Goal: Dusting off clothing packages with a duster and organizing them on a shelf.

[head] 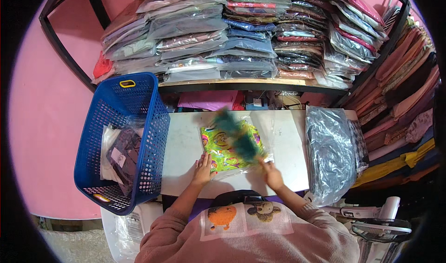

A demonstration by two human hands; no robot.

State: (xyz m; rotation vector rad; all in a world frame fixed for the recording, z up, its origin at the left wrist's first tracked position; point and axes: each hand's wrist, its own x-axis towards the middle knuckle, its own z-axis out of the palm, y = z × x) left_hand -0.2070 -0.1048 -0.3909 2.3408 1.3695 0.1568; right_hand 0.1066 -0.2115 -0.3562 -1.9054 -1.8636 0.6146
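A folded lime-green patterned fabric (223,158) in a clear plastic bag lies on the white tabletop (289,148). My left hand (205,169) rests on the lower left edge of this package, fingers extended and apart. Low at the package's right side is my right hand (271,174), its fingers closed on a dark green item (245,146). That item is blurred by motion and covers part of the green fabric; its exact kind cannot be told. The bag's clear plastic spreads beyond the fabric at the right and lower edges.
A blue plastic basket (139,172) holding bagged garments (127,151) stands left. Bagged clothes (188,29) are stacked on a shelf behind the table. A large plastic-wrapped bundle (327,155) lies at the right end, near hanging garments (400,85) and a fan (381,226).
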